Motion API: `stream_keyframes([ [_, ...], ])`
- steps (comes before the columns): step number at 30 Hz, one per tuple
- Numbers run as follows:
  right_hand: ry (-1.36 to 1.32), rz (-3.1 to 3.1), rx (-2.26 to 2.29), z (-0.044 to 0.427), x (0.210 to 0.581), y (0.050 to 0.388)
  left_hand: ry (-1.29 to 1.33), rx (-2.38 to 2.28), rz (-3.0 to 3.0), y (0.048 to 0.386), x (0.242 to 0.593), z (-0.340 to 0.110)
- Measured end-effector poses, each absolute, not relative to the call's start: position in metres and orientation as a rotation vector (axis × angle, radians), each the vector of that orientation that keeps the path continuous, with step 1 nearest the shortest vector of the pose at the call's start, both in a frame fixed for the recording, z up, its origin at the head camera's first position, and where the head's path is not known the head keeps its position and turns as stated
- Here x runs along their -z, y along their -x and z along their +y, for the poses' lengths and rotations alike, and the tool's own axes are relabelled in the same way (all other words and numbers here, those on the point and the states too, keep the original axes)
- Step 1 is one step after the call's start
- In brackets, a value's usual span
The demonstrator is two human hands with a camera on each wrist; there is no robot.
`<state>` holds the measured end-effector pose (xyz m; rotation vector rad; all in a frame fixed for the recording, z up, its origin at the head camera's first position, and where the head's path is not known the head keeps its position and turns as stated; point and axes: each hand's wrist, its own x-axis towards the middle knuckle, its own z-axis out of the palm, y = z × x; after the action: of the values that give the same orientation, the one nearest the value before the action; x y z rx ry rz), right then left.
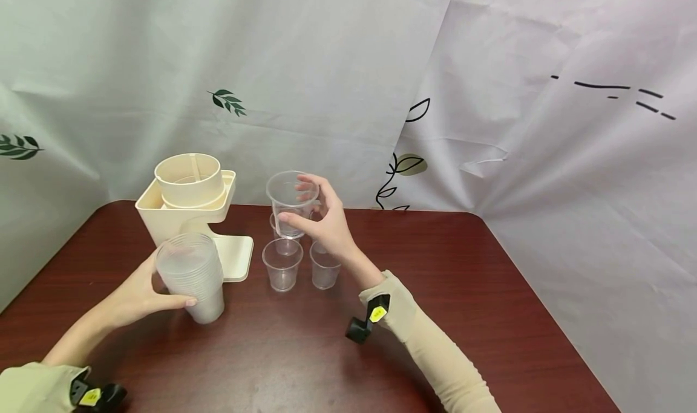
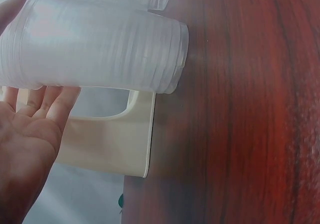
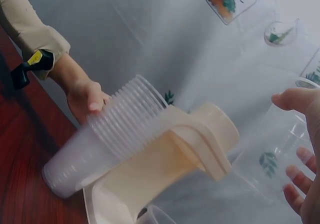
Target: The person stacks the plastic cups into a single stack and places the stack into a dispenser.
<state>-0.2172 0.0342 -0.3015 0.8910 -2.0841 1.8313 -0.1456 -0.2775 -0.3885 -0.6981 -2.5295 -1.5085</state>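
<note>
My left hand point(image 1: 143, 297) grips a tall nested stack of clear plastic cups point(image 1: 192, 274), fingers and thumb around its side. In the left wrist view the stack point(image 2: 95, 49) lies across the picture, its bottom close to the tabletop. My right hand point(image 1: 332, 225) holds a single clear plastic cup point(image 1: 280, 200), mouth up, between thumb and fingers. This cup is raised over a group of clear cups on the table. Of these, a front left cup point(image 1: 282, 268) and a front right cup point(image 1: 325, 271) show best; one behind is partly hidden.
A cream-coloured stand point(image 1: 155, 216) with a round holder point(image 1: 190, 186) on top and a flat base point(image 1: 235, 259) stands behind the stack. The dark red wooden table point(image 1: 463, 292) runs back to a pale patterned cloth point(image 1: 327, 86).
</note>
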Motion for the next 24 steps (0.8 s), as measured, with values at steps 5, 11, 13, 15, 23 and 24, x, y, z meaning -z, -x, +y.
stream_keyframes([
  [5,-0.927,-2.083,-1.832,0.027,0.299,0.215,0.692,1.503,-2.533,0.146,0.389,-0.278],
  [11,-0.966,-2.053,-1.877,0.017,0.298,0.213,0.703,1.516,-2.528,0.146,0.389,-0.278],
  [13,-0.962,-2.062,-1.89,0.014,0.296,0.212,0.696,1.51,-2.534,0.146,0.389,-0.278],
  [15,-0.965,-2.072,-1.897,0.011,0.294,0.21,0.691,1.502,-2.539,0.146,0.39,-0.278],
  [23,-1.034,-2.067,-1.885,-0.002,0.291,0.206,0.693,1.503,-2.533,0.146,0.39,-0.278],
  [24,-1.042,-2.069,-1.891,-0.004,0.29,0.206,0.694,1.506,-2.532,0.146,0.39,-0.278],
])
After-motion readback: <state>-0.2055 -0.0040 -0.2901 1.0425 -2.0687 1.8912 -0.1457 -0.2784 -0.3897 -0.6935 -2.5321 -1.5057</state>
